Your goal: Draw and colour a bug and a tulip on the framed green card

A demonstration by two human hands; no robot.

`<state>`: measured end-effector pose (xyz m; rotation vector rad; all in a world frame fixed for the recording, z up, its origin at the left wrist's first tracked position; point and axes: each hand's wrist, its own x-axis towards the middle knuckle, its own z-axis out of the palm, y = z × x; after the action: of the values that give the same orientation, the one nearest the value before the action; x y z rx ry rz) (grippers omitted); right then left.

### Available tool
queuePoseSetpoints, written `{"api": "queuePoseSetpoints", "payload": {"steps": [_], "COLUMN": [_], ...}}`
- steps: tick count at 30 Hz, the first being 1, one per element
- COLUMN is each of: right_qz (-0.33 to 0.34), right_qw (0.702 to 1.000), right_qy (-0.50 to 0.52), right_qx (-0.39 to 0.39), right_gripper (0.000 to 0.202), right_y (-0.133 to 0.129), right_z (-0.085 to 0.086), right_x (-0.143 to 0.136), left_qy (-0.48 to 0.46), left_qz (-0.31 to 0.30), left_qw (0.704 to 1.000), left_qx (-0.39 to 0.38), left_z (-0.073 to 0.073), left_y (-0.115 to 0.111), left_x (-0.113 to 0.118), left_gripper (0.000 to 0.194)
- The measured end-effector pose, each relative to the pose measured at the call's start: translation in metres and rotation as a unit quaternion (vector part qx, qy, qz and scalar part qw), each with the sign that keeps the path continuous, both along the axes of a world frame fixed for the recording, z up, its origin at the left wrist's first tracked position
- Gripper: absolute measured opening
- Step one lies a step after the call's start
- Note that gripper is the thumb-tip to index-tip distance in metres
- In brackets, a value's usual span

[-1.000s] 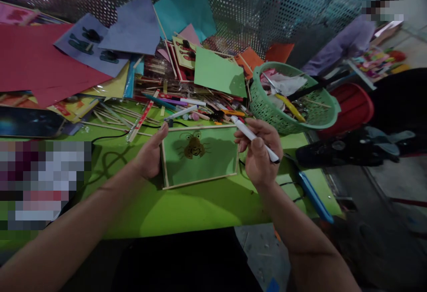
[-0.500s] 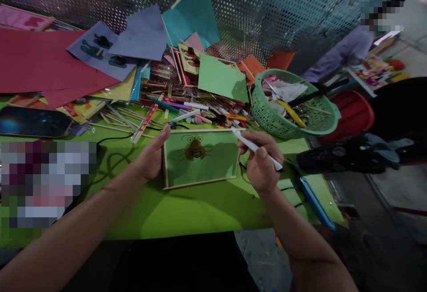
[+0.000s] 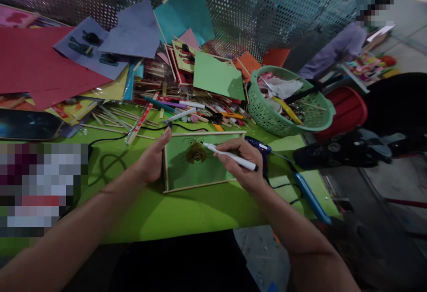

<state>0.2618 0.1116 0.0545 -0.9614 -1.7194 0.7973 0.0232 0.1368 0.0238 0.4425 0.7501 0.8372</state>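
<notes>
A green picture [image 3: 180, 174] with thin wooden strips along its edges lies before me. It bears a brown, round-bodied bug figure [image 3: 193, 154] with drawn legs and feelers. My left hand [image 3: 154, 158] grips the picture's left edge, thumb uppermost; its other fingers are partly hidden. A small dark piece [image 3: 170, 125], perhaps a cap, shows at the thumb tip. Closed around a white marker [image 3: 233, 158], my right hand [image 3: 245, 161] reaches over the picture's right part. The marker's tip is at the bug's head, beside the eye on the right.
Wooden sticks [image 3: 111, 118], pens and coloured paper [image 3: 218, 75] crowd the table's back. A green basket [image 3: 270, 110] with tools stands at right, near a dark blue glue gun [image 3: 258, 145] and blue cutter [image 3: 312, 198]. A phone [image 3: 30, 124] lies left. A person in a purple sleeve [image 3: 333, 52] is beyond.
My right hand has moved left and slightly down over the picture, bringing the marker tip from the top right corner to the bug's head. My left hand stays at the left edge.
</notes>
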Motion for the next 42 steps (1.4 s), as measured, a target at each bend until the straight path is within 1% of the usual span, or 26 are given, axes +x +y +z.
{"api": "queuePoseSetpoints", "payload": {"steps": [2,4,8,10,13,17,20,22,24,27,31,35,37,42], "right_qz": [-0.003,-0.004,-0.007,-0.01,-0.008,-0.009,-0.008,-0.007,-0.009,-0.032,-0.072,-0.085,-0.087,-0.082], "right_qw": [1.0,1.0,1.0,0.999,0.999,0.998,0.999,0.999,1.0,0.999,0.994,0.989,0.989,0.991], "right_qy": [0.001,0.0,-0.016,-0.029,-0.04,-0.044,-0.04,-0.029,-0.01,0.019,0.066,0.115,0.11,0.093], "right_qx": [0.001,0.003,0.014,0.025,0.035,0.037,0.034,0.026,0.02,0.024,0.038,0.044,0.042,0.04], "right_gripper": [0.015,0.015,0.013,0.013,0.013,0.013,0.014,0.014,0.013,0.014,0.015,0.017,0.019,0.018], "right_y": [0.0,0.001,0.002,0.002,0.003,0.004,0.004,0.003,0.001,-0.001,0.0,0.005,0.006,0.006], "right_z": [-0.002,-0.002,0.0,0.001,0.001,-0.001,-0.001,0.0,0.001,0.002,0.002,0.0,-0.001,-0.001], "right_x": [0.0,0.0,-0.001,-0.001,-0.002,-0.002,-0.002,-0.001,0.001,0.004,0.008,0.009,0.01,0.01], "left_qy": [-0.005,0.0,0.03,0.033,0.025,0.02,0.014,0.019,0.03,0.042,0.028,-0.011,-0.031,-0.04], "left_qz": [-0.008,-0.013,0.015,0.025,0.019,-0.009,-0.011,0.006,0.019,0.033,0.06,0.048,0.035,0.037], "left_qw": [1.0,1.0,0.999,0.999,0.999,1.0,1.0,1.0,0.999,0.998,0.998,0.999,0.999,0.998], "left_qx": [0.011,0.006,-0.024,-0.016,0.008,0.012,0.023,0.024,0.007,-0.018,-0.007,0.016,0.023,0.042], "left_z": [0.0,0.003,0.01,0.012,0.011,0.006,0.002,0.001,0.002,0.009,0.017,0.018,0.018,0.021], "left_y": [0.0,-0.001,-0.002,-0.002,-0.002,-0.002,-0.001,-0.001,-0.001,0.0,0.002,0.005,0.006,0.005], "left_x": [0.0,0.0,0.003,0.004,0.004,0.003,0.001,0.0,0.0,0.0,-0.003,-0.009,-0.011,-0.011], "left_gripper": [0.064,0.067,0.067,0.065,0.067,0.07,0.069,0.065,0.063,0.064,0.062,0.066,0.067,0.067]}}
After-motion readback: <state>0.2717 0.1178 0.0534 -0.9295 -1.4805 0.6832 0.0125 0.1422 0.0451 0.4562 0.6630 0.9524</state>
